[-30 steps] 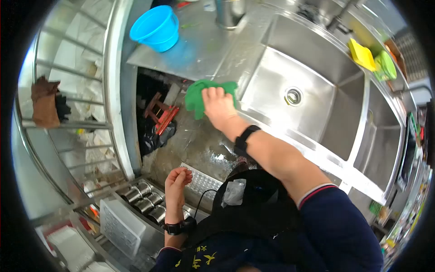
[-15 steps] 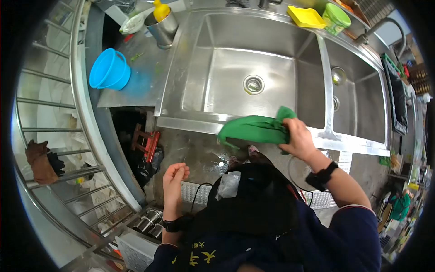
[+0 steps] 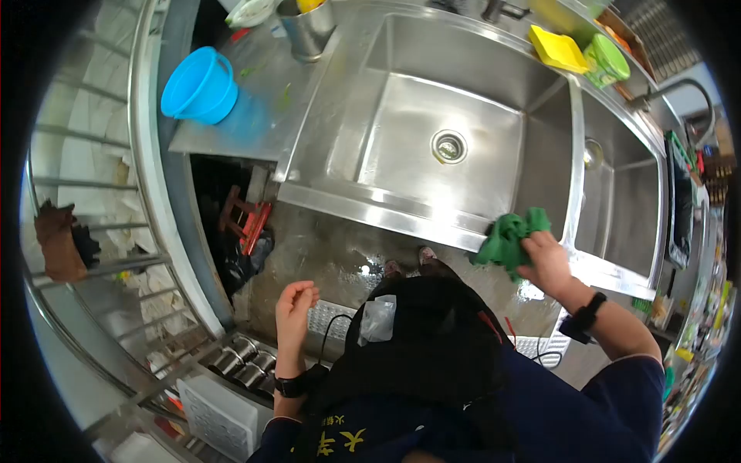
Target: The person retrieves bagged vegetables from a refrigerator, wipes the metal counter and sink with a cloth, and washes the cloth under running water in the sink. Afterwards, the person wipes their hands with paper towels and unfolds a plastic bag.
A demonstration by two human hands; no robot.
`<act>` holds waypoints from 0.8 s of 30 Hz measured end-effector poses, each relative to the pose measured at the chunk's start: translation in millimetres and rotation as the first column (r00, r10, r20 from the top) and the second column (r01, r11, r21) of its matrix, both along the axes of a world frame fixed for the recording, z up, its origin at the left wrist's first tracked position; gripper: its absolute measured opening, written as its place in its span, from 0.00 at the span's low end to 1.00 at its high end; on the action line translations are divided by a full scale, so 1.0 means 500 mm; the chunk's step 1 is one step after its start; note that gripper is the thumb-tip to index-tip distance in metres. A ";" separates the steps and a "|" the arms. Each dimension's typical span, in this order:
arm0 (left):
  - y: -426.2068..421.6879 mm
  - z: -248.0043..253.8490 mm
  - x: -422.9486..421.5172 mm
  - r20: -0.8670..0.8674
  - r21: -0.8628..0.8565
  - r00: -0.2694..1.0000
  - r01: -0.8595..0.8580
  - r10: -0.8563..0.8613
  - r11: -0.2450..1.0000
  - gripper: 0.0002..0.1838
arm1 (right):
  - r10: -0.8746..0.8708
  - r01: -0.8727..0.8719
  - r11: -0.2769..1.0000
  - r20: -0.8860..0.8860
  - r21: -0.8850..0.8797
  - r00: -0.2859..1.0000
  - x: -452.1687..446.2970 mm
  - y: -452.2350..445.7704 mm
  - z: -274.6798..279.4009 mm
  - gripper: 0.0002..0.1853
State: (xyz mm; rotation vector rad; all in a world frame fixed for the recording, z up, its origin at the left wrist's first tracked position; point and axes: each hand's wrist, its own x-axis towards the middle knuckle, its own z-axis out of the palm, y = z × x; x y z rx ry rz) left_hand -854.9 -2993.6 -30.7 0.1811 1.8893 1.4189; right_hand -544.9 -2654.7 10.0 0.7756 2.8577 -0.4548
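My right hand [image 3: 549, 262] grips a crumpled green cloth [image 3: 511, 241] at the front rim of the large steel sink [image 3: 370, 202]. The cloth hangs over the rim near its right end, close to the divider. My left hand [image 3: 295, 302] is held low, in front of my body and away from the sink. Its fingers are curled with the thumb against them, and nothing shows in them. A drain [image 3: 448, 147] sits in the floor of the large basin.
A blue bucket [image 3: 199, 86] and a steel container [image 3: 307, 32] stand on the left counter. A yellow tray [image 3: 557, 49] and green tub [image 3: 607, 60] sit on the back ledge. A smaller basin [image 3: 629, 197] adjoins on the right. Metal railing [image 3: 85, 184] runs along the left.
The green cloth, stretched out along the rim before, is now bunched up and farther right with my right hand. My left hand stays low and curled. The camera view has shifted a little.
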 end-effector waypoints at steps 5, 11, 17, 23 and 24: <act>-0.099 -0.023 0.018 0.004 0.060 0.985 -0.175 0.175 0.983 0.09 | 0.173 -0.191 0.979 -0.210 -0.069 0.962 -0.286 -0.073 -0.035 0.23; -0.144 0.000 0.034 0.065 0.002 0.936 -0.346 0.345 0.938 0.08 | 0.288 -0.296 0.954 -0.376 0.037 0.881 -0.632 -0.196 -0.086 0.21; -0.078 0.047 -0.035 -0.039 0.131 0.968 -0.242 0.249 0.961 0.07 | 0.178 -0.170 0.984 -0.415 0.055 0.892 -0.863 -0.251 -0.114 0.17; 0.126 0.196 -0.164 -0.430 0.229 0.898 0.010 0.092 0.973 0.10 | -0.110 -0.086 0.923 -0.473 -0.374 0.874 -0.827 -0.114 0.063 0.20; 0.175 0.223 -0.175 -0.482 0.318 0.872 0.087 0.082 0.944 0.14 | -0.034 -0.150 0.915 -0.441 -0.375 0.897 -0.804 -0.074 0.109 0.19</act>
